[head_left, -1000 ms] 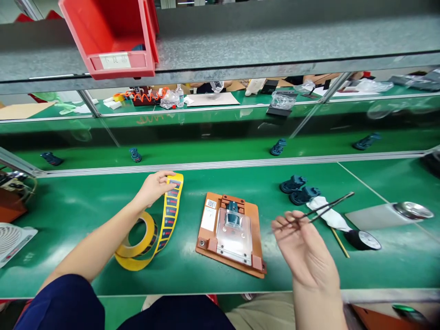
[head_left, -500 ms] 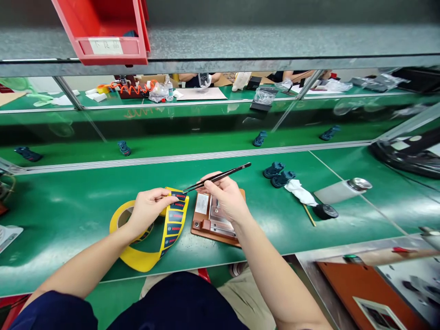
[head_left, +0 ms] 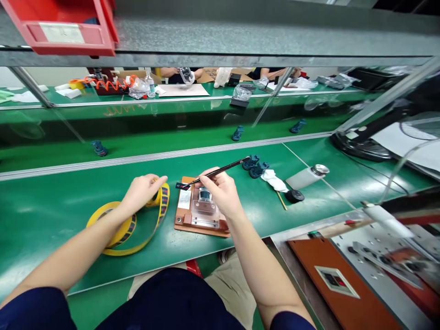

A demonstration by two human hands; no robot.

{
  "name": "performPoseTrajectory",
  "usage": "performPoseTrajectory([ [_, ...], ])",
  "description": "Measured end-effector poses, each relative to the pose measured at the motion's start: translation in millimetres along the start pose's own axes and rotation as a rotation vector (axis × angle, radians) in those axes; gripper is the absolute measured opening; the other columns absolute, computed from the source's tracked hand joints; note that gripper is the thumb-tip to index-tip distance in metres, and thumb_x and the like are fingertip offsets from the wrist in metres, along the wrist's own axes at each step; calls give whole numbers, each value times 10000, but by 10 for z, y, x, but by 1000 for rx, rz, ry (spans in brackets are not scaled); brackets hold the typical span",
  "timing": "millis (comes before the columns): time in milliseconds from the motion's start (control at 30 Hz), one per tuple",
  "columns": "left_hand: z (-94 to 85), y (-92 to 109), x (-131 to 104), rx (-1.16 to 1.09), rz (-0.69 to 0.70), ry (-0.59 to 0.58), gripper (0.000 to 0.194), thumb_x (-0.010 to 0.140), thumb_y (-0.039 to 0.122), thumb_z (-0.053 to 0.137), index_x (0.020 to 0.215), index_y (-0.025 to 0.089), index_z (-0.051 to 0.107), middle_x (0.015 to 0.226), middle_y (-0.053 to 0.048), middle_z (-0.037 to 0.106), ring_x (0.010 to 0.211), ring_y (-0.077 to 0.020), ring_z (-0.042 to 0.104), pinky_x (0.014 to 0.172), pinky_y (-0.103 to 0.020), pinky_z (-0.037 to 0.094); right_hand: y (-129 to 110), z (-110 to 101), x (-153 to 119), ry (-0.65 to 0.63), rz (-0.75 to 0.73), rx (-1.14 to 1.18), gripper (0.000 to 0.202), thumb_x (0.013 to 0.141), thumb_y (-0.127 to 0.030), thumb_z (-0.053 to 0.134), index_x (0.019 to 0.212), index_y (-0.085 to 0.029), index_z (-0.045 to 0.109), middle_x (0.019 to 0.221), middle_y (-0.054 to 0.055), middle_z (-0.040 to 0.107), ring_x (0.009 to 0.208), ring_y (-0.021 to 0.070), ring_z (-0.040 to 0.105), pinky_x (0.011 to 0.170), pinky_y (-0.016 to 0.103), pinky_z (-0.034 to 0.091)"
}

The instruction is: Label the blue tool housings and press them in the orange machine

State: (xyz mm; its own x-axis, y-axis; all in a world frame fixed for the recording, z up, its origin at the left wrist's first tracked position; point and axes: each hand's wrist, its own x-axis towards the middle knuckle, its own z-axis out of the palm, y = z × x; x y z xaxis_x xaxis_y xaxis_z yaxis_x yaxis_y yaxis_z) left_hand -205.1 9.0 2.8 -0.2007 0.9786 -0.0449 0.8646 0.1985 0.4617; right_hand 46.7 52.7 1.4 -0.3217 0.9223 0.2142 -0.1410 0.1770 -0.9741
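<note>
Black tweezers (head_left: 228,166) are pinched in my right hand (head_left: 222,193). Their tips hold a small dark label (head_left: 182,186), over the far left corner of a brown fixture (head_left: 182,222). A dark part (head_left: 205,195) sits in the fixture's metal-and-clear middle, partly beside my right hand. My left hand (head_left: 141,193) is closed on the upper end of a yellow strip (head_left: 164,201) bearing dark labels; its fingers partly hide that end. The strip loops down to its roll (head_left: 98,217), which lies under my left forearm.
Two dark blue parts (head_left: 258,170), white cloth (head_left: 275,181), a dispenser bottle (head_left: 305,176) and a black cap (head_left: 294,196) stand to the right. A red bin (head_left: 68,39) hangs overhead. A machine with a brown plate (head_left: 309,256) is at lower right. Co-workers' hands show across the bench.
The label in the tweezers is off the strip, and my right hand has carried it over the fixture. My left hand and the strip have turned. The view has shifted right.
</note>
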Motion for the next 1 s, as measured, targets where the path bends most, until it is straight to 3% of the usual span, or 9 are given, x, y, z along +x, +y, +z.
performPoseTrajectory([
  [133,126,-88,438,157,-89,-29,606,887,652,464,950,106,720,918,-232,753,966,-409,696,833,-438,509,85,-455,26,22,-2,-95,334,868,-518,710,950,-210,608,907,30,676,815,193,698,774,329,571],
  [267,208,-128,621,227,-102,-76,667,900,650,458,1250,105,618,1109,-219,740,1050,-381,689,841,-402,517,262,-737,57,-43,82,-97,379,867,-555,695,954,-204,581,897,31,697,857,194,699,835,342,553],
  [400,21,13,425,281,-113,-68,739,902,660,466,1436,149,485,1131,-169,748,1080,-388,679,878,-431,509,386,-793,87,-63,122,-76,403,856,-586,690,938,-210,573,882,32,713,901,205,701,870,355,542],
  [467,-84,143,179,228,-62,18,666,905,629,499,1412,198,514,1083,-104,764,1015,-339,700,867,-406,517,419,-784,97,-61,131,-61,410,847,-594,697,928,-213,572,863,28,710,873,205,704,849,355,551],
  [533,-92,284,-117,80,71,116,518,914,588,527,1281,235,622,1063,-51,761,950,-265,709,840,-346,529,449,-770,104,-62,144,-27,416,841,-598,704,930,-215,566,843,25,705,841,206,705,822,359,566],
  [633,159,461,-514,-85,350,144,362,965,510,514,1109,242,711,1070,-49,753,987,-239,691,901,-345,526,496,-754,108,-67,155,1,413,851,-595,699,956,-221,558,838,19,701,831,206,705,810,363,579],
  [767,734,550,-747,-69,691,8,375,972,443,571,1278,242,656,1320,-105,676,1259,-309,574,1081,-473,424,533,-744,100,-70,153,-22,412,863,-598,687,969,-222,557,845,14,700,839,198,700,828,359,577],
  [867,1006,528,-761,-19,757,6,459,942,421,635,1360,235,593,1430,-134,598,1344,-349,487,1107,-534,378,533,-743,87,-69,148,-23,396,873,-585,685,967,-222,557,846,16,701,839,198,701,841,364,573],
  [1000,1064,493,-760,21,788,53,448,951,388,629,1364,226,574,1424,-138,596,1337,-346,484,1102,-534,379,547,-753,76,-80,130,-18,358,896,-553,674,979,-223,561,863,21,705,859,201,704,841,364,575],
])
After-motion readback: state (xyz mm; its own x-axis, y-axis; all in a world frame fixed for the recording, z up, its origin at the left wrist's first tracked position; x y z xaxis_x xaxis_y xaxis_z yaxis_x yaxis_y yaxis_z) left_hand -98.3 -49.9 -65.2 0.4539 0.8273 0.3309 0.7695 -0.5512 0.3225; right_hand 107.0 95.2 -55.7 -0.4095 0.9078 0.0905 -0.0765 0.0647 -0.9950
